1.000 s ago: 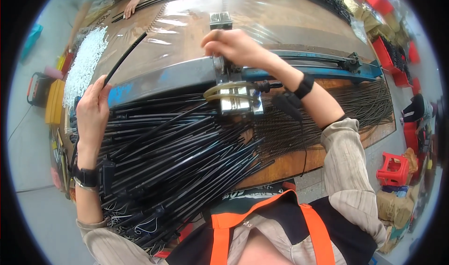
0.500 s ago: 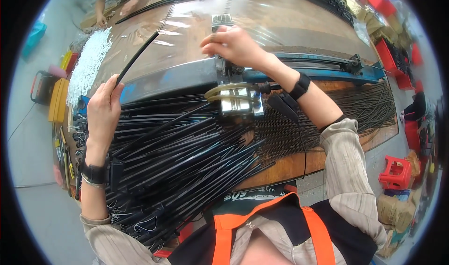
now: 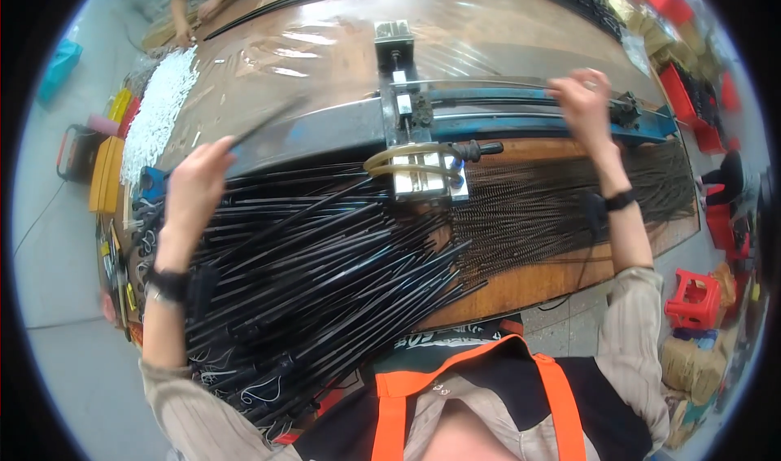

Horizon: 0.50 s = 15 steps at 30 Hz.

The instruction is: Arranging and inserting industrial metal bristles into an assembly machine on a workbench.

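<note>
A slim black tube (image 3: pixel 270 122) slants up and right out of my left hand (image 3: pixel 195 186), whose fingers are closed around its lower end; motion smears the tube. My right hand (image 3: pixel 582 107) is above the blue rail on the right, fingers pinched at the end of a thin spring-like strand (image 3: pixel 488 82). That strand runs left above the rail toward the bench device (image 3: pixel 419 172), a metal block with a yellowish hose and a black handle. Below the left hand lies a big heap of black tubes (image 3: pixel 301 249). Long dark coil springs (image 3: pixel 529 217) lie right of it.
The blue rail (image 3: pixel 504 123) crosses the wooden table. White small pieces (image 3: pixel 159 115) are piled at the far left, where another person's hands (image 3: pixel 195 17) work. More black rods (image 3: pixel 293 4) lie at the back. A red stool (image 3: pixel 691 298) stands on the floor at right.
My right hand has moved from the device far to the right along the rail. The looped spring over the table is gone from there. The tube in my left hand has dropped and tilted flatter.
</note>
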Motion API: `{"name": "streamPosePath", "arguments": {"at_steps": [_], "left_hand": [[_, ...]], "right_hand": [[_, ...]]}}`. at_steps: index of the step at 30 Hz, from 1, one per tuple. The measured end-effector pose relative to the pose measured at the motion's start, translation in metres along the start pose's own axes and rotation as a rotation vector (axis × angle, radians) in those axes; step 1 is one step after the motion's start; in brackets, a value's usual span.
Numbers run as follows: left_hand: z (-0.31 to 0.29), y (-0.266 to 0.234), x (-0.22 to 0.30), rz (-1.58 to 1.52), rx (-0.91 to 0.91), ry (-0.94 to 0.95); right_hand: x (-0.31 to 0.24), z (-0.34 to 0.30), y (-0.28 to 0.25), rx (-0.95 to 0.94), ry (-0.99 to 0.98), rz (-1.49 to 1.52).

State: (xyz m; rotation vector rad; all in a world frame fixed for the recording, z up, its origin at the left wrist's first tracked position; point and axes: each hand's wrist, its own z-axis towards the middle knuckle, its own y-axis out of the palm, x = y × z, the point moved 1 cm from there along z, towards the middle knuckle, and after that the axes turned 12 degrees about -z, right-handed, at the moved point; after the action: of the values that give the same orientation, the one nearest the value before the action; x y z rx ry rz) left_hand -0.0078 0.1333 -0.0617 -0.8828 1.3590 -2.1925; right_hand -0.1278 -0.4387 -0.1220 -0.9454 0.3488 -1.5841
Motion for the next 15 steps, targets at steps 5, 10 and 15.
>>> {"name": "streamPosePath", "arguments": {"at_steps": [5,10,15], "left_hand": [[0.086,0.082,0.074,-0.207,-0.036,0.267],[0.1,0.111,0.065,-0.143,-0.086,0.181],[0.1,0.113,0.067,-0.21,-0.062,0.153]], "right_hand": [[0.067,-0.058,-0.004,-0.142,0.139,-0.158],[0.059,-0.062,0.007,-0.065,0.117,-0.064],[0.055,-0.06,0.013,-0.094,0.229,0.078]]}}
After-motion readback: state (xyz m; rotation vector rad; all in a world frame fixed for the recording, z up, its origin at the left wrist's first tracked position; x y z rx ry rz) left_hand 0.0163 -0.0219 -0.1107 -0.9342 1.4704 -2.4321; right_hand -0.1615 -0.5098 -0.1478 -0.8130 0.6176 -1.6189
